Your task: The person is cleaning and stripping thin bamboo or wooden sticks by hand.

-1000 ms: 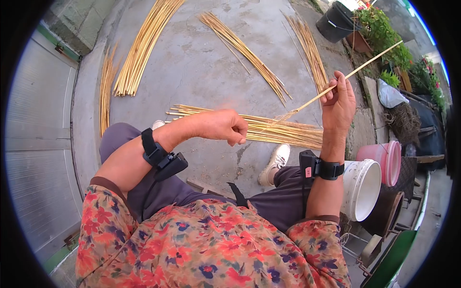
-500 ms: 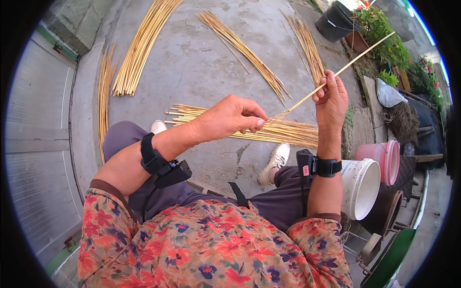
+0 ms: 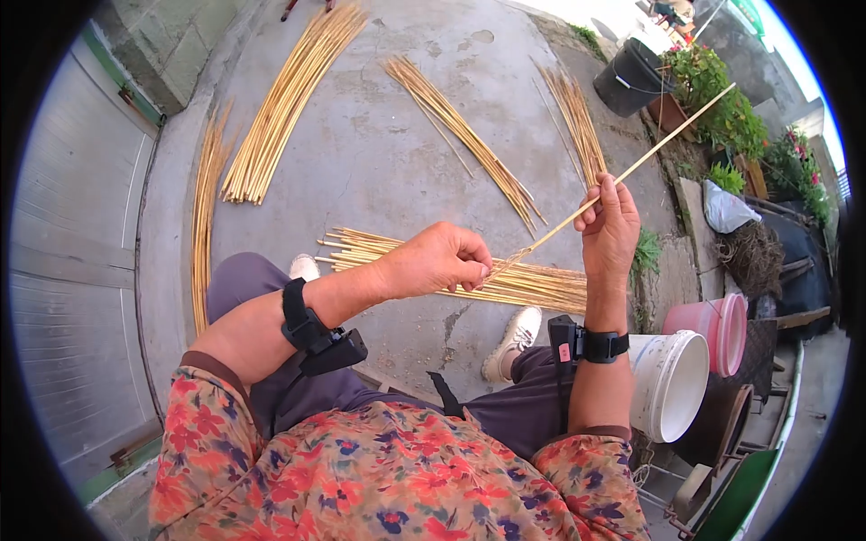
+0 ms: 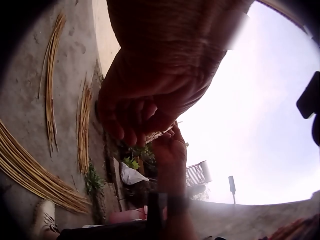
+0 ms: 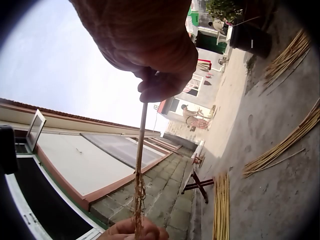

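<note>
A long pale stalk (image 3: 663, 144) slants up to the right in the head view. My right hand (image 3: 611, 236) pinches it partway along between thumb and fingers. Its lower end is frayed into thin strands (image 5: 139, 197), seen best in the right wrist view. At those strands is my left hand (image 3: 437, 260), thumb and fingertips pinched together on the frayed end. Under both hands, a bundle of similar stalks (image 3: 532, 287) lies across the ground. The left wrist view shows the left hand (image 4: 150, 95) dark against the sky, partly hiding the stalk.
More stalk bundles lie ahead: a thick one (image 3: 289, 113), a thin one at far left (image 3: 206, 234), and others at centre (image 3: 465, 135) and right (image 3: 577, 122). To the right stand a white bucket (image 3: 663, 383), a pink bucket (image 3: 704, 325), a black bucket (image 3: 631, 77) and plants.
My left hand has moved right from an empty position to the stalk's frayed end, then slightly back along its strands. The right hand still holds the stalk, slightly further left. The head view has tilted up.
</note>
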Demonstrator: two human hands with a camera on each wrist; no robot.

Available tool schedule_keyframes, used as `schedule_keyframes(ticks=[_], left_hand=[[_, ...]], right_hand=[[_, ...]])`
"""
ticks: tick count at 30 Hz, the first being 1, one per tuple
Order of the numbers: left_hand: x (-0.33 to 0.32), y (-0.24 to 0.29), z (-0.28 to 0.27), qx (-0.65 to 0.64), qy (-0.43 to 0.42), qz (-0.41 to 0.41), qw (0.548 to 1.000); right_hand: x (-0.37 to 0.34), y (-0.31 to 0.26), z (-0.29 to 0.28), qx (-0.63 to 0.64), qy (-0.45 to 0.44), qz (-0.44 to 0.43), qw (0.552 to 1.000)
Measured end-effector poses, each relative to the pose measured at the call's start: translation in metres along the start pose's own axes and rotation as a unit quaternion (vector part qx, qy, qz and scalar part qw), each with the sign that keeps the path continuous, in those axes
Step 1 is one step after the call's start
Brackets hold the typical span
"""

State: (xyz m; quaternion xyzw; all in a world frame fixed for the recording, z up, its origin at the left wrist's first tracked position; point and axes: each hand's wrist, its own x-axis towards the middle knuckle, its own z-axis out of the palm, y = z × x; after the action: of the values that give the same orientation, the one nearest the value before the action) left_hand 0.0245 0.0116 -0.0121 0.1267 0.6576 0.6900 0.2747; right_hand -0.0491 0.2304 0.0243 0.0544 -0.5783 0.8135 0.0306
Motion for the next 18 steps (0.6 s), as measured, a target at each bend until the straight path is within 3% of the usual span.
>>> schedule_keyframes(ticks=[7,11,13,15,18], left_hand=[[0.000,-0.013,0.015,0.022,0.036,-0.005,0.999],[0.009,-0.003,-0.013,0.040,0.086,0.017,0.995],[0.009,-0.014,-0.002,-0.022,0.074,-0.014,0.997],[0.014,-0.022,-0.012,0.028,0.091,-0.001,0.995],[0.013,-0.033,-0.013,0.041,0.091,-0.051,0.994]], right_hand=[[-0.004,0.004,0.000,-0.007,0.026,-0.014,1.000],[0.002,0.015,-0.001,0.019,0.028,-0.043,0.999],[-0.009,0.016,-0.002,0.022,0.040,-0.042,0.998],[-0.001,0.013,0.006,0.035,0.042,-0.059,0.997],[0.003,0.007,-0.002,0.056,0.063,-0.091,0.992]])
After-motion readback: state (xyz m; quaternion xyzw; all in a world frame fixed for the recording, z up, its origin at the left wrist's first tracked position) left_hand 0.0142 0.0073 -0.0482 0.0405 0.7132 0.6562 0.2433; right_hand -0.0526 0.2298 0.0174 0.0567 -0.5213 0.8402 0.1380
